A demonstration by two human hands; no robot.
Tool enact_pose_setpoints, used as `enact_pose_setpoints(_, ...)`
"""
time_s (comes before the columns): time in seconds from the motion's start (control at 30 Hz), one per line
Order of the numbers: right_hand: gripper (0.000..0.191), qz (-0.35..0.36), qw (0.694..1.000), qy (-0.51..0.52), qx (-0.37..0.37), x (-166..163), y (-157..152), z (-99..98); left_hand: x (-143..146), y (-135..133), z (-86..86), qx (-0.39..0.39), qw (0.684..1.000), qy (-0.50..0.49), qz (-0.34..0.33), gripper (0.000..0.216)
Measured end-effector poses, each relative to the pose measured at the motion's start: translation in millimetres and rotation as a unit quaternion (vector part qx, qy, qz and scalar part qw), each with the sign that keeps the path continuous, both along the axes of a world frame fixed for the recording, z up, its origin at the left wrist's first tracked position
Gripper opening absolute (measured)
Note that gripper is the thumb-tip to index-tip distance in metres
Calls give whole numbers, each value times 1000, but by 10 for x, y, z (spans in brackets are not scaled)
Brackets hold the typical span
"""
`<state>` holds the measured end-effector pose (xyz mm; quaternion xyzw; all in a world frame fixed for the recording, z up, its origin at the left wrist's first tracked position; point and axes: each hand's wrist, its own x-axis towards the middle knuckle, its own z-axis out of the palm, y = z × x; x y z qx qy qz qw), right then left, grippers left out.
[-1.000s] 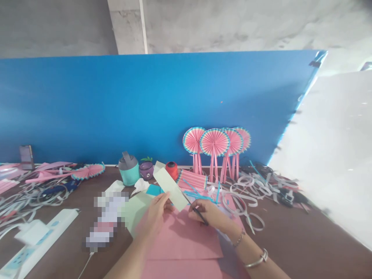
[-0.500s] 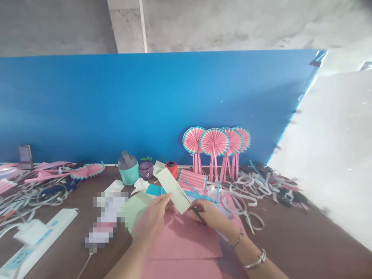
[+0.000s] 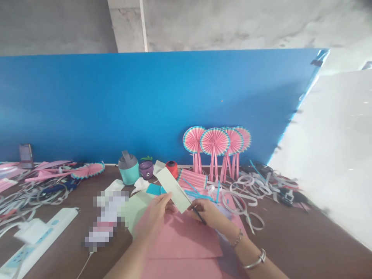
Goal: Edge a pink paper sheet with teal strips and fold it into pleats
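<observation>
My left hand (image 3: pixel 155 217) pinches the lower edge of a pale green paper strip (image 3: pixel 171 188) that slants up and away over the table. My right hand (image 3: pixel 207 213) is closed around a thin dark tool (image 3: pixel 199 215), perhaps scissors, whose tip meets the strip's right side. Both hands hover over pink paper sheets (image 3: pixel 186 242) lying on the brown table (image 3: pixel 290 240). A pale green sheet (image 3: pixel 135 211) lies just left of my left hand.
Several pink pleated paper fans (image 3: pixel 215 149) lean against the blue board (image 3: pixel 145 104). A teal cup (image 3: pixel 128 169), a purple pot (image 3: pixel 146 169) and a red spool (image 3: pixel 172 168) stand behind the strip. White paper curls (image 3: pixel 247 192) lie right; a white power strip (image 3: pixel 37 240) left.
The green strip has slid slightly toward me and to the right between the hands. The hands stay almost where they were.
</observation>
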<state>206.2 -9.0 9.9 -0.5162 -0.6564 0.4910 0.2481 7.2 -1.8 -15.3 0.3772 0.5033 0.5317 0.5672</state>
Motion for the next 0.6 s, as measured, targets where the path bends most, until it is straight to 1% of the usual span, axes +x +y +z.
enact_pose_setpoints(0.1,19,-4,1000,2,-2,1,4,-20,1,3,12,2,1000,-10,-9,41)
enact_pose_setpoints(0.23,20,-12,1000,-4,-10,7,14,-40,27,-24,83,11,999,-25,-17,40)
enact_pose_setpoints(0.37,17,-18,1000,-9,-7,-7,5,0,46,-62,155,12,999,-33,-14,38)
enact_pose_setpoints(0.5,15,-19,1000,-20,1,-25,-16,45,33,-61,129,5,1000,-25,5,38)
enact_pose_setpoints(0.6,14,-20,999,-26,8,-27,-22,49,25,-47,99,13,1000,-24,-10,39)
